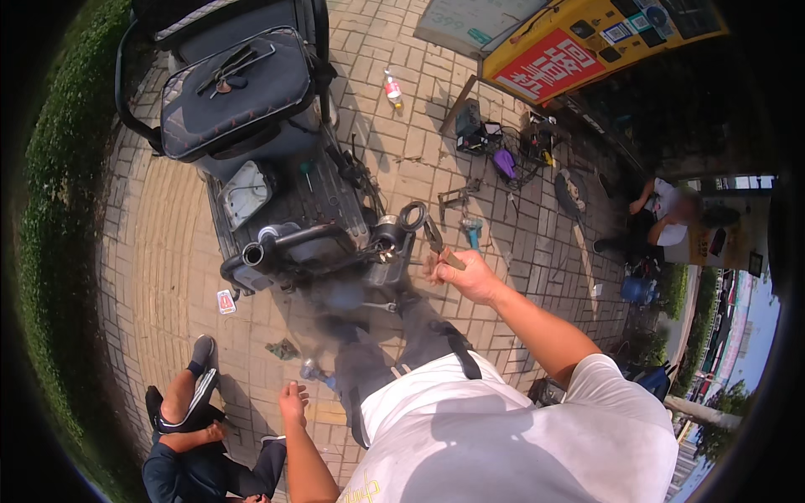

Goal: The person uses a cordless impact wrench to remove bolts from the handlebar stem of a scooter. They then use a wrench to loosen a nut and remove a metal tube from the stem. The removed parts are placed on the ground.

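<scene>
My right hand point(466, 275) is wrapped round the handles of dark pliers point(435, 241), held out in front of my body. The plier jaws are at a round metal ring point(412, 206) and appear to grip its edge. Just left of the ring is the stripped front end of a small electric vehicle point(314, 236), with an open metal tube point(253, 254) and greasy metal parts point(386, 237). My left hand point(293, 404) hangs low beside my leg with its fingers loosely apart, holding nothing that I can see. Near it, a power tool point(315, 369) lies on the paving.
The vehicle's dark seat point(235, 92) carries tools. A screwdriver point(307, 170) lies on its footboard. A bottle point(392, 90), a blue-handled tool point(472, 230) and a purple item point(504, 163) rest on the paving. One person point(193, 444) sits lower left, another point(667, 210) at right.
</scene>
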`<state>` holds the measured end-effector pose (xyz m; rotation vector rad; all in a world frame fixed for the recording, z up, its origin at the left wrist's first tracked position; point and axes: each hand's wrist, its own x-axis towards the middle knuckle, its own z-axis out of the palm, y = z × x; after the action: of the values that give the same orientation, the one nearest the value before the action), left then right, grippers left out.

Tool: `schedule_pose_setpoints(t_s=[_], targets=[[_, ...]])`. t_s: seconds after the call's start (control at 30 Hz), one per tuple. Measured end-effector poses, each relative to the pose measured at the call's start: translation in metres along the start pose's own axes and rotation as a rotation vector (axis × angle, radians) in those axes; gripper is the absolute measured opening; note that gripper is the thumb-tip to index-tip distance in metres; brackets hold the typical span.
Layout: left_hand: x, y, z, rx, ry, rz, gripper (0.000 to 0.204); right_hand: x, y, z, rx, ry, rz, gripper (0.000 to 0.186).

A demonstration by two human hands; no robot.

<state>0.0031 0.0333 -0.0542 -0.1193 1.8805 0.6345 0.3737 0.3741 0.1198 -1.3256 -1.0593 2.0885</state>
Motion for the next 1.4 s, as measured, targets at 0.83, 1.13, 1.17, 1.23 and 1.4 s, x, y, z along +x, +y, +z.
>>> schedule_pose_setpoints(t_s=[0.83, 1.13, 1.17, 1.23, 1.4], targets=[[-0.041, 0.047, 0.082, 0.469, -0.231, 0.3, 0.028, -0.274, 0.039, -0.063, 0.732, -0.523, -0.752, 0.028], [-0.011, -0.033, 0.03, 0.551, -0.286, 0.161, 0.027, -0.393, 0.094, -0.038, 0.5, -0.226, -0.718, 0.02], [-0.011, -0.041, 0.028, 0.54, -0.302, 0.164, 0.026, -0.401, 0.103, -0.043, 0.415, -0.211, -0.745, 0.023], [-0.017, -0.053, 0.034, 0.576, -0.294, 0.171, 0.029, -0.421, 0.115, -0.046, 0.426, -0.101, -0.732, 0.026], [-0.042, -0.06, 0.064, 0.61, -0.283, 0.228, 0.027, -0.481, 0.109, -0.062, 0.214, 0.248, -0.646, 0.026]])
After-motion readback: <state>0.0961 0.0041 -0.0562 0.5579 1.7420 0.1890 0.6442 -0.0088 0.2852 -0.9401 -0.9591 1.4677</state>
